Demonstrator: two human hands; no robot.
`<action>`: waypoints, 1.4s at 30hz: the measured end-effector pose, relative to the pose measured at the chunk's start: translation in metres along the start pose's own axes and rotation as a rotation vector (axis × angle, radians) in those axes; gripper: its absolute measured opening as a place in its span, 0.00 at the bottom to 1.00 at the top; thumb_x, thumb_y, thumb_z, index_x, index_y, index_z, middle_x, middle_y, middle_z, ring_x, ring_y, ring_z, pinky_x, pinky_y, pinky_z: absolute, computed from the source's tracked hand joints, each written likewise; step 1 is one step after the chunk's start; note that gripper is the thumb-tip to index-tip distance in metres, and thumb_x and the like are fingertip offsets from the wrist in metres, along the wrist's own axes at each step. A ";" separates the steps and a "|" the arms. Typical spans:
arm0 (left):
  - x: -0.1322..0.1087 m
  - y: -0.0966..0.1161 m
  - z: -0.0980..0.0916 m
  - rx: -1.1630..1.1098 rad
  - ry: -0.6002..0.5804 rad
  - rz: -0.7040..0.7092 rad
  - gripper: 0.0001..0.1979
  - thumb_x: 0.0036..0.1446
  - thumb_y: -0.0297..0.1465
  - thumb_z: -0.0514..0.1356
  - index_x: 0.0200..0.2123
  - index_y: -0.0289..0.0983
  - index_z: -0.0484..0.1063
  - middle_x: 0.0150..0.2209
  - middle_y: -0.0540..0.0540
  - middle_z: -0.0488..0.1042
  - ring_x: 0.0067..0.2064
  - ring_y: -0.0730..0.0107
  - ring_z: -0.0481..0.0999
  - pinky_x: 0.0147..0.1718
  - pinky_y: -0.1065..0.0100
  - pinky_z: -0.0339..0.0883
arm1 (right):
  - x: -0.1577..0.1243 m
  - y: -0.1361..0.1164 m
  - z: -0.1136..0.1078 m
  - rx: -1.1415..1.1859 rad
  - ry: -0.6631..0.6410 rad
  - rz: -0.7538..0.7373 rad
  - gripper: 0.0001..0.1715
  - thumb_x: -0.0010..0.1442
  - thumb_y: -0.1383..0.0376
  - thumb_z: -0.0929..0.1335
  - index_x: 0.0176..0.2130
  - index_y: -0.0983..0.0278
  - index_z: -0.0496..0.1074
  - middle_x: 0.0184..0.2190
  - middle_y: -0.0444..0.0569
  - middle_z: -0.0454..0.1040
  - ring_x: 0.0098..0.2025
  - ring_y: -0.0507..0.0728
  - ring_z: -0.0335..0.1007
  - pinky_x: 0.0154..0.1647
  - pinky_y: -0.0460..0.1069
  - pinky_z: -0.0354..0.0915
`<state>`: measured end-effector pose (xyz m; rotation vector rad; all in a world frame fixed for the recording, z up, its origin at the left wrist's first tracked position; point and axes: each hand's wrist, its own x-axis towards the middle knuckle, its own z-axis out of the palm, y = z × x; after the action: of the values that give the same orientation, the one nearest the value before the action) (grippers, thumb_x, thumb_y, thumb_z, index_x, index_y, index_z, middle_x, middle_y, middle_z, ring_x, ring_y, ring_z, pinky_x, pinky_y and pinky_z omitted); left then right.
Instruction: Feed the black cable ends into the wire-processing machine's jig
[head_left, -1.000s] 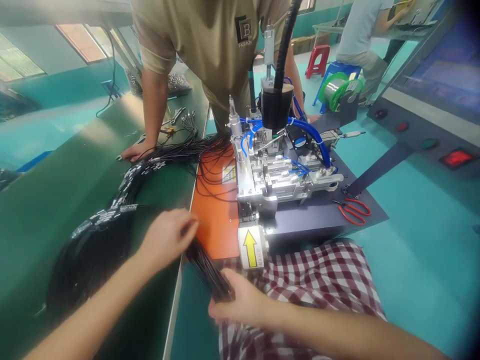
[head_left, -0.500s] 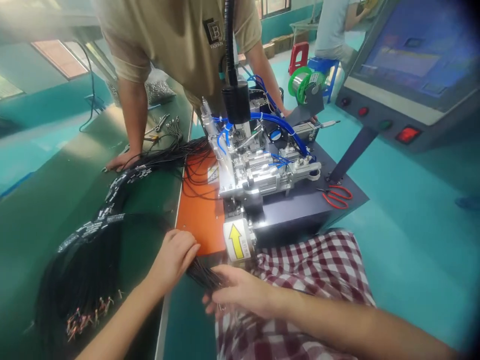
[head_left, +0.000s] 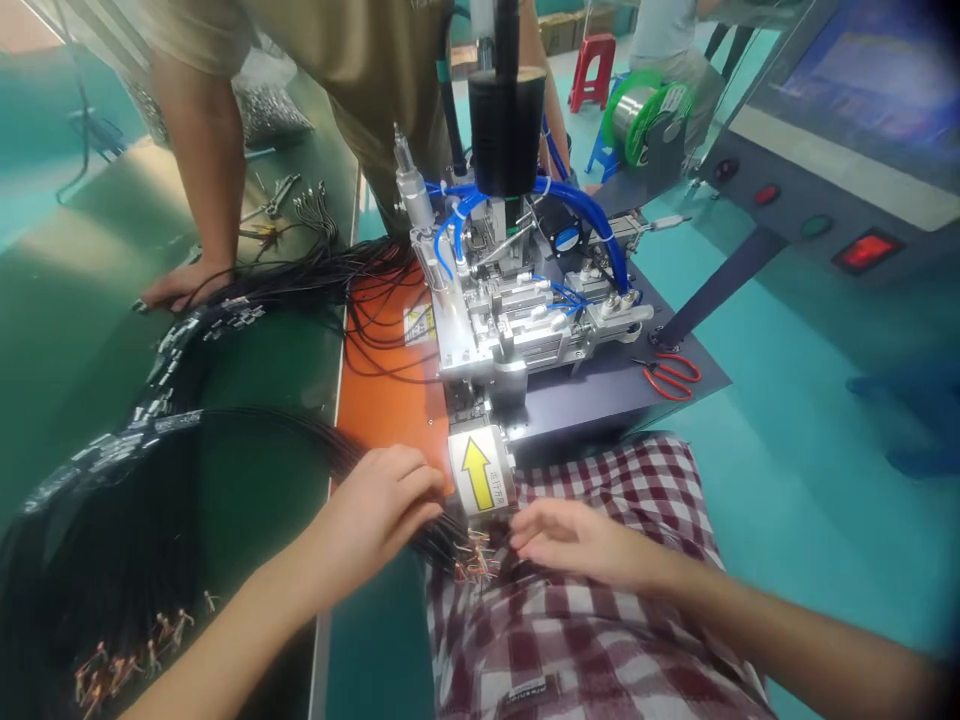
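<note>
My left hand [head_left: 394, 500] is closed around a bundle of thin black cables [head_left: 439, 540], just left of the roller with the yellow arrow label [head_left: 480, 475]. The stripped, coppery ends [head_left: 476, 558] of these cables fan out above my checked clothing. Apart from them, to the right, my right hand [head_left: 559, 540] hovers with loosely bent fingers and nothing visible in it. From my left hand the cables run back over the table to a larger pile of black cables [head_left: 150, 540] with clear tags [head_left: 112, 455] and bare wire ends [head_left: 127, 665].
A bench machine [head_left: 517, 330] with blue air hoses stands ahead on an orange plate [head_left: 382, 400]. Red-handled scissors [head_left: 671, 375] lie on its base. Right are a control screen [head_left: 862, 130] and a solder-like wire spool [head_left: 637, 115]. A person's hand [head_left: 187, 285] rests on the green table [head_left: 262, 370].
My right hand has let go of the cable ends and moved right. My left hand, still on the bundle, has shifted right, bringing the ends below the roller. The camera view has tilted down.
</note>
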<state>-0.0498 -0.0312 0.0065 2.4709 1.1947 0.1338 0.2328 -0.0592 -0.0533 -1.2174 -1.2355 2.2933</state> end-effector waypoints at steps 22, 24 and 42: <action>0.043 0.024 -0.001 -0.613 0.179 -0.304 0.11 0.63 0.39 0.56 0.45 0.43 0.73 0.33 0.49 0.76 0.31 0.68 0.74 0.29 0.69 0.68 | 0.042 -0.085 0.011 -0.071 0.248 -0.435 0.07 0.59 0.65 0.69 0.31 0.66 0.72 0.24 0.42 0.72 0.25 0.48 0.65 0.27 0.45 0.62; 0.048 0.025 0.003 -0.837 0.174 -0.405 0.11 0.63 0.41 0.57 0.41 0.42 0.72 0.27 0.51 0.72 0.25 0.72 0.69 0.23 0.72 0.63 | 0.045 -0.084 0.010 -0.021 0.241 -0.401 0.07 0.58 0.65 0.70 0.30 0.67 0.72 0.26 0.43 0.73 0.25 0.48 0.66 0.27 0.45 0.63; 0.048 0.016 0.018 -1.358 0.265 -0.575 0.13 0.59 0.41 0.63 0.42 0.40 0.69 0.22 0.54 0.68 0.21 0.78 0.60 0.21 0.73 0.58 | 0.062 -0.085 0.018 -0.139 0.394 -0.481 0.06 0.59 0.65 0.69 0.31 0.66 0.72 0.26 0.43 0.73 0.27 0.50 0.65 0.30 0.46 0.62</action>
<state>-0.0031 -0.0089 -0.0074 0.9274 1.2202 0.8030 0.1689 0.0169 -0.0159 -1.1821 -1.3673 1.5655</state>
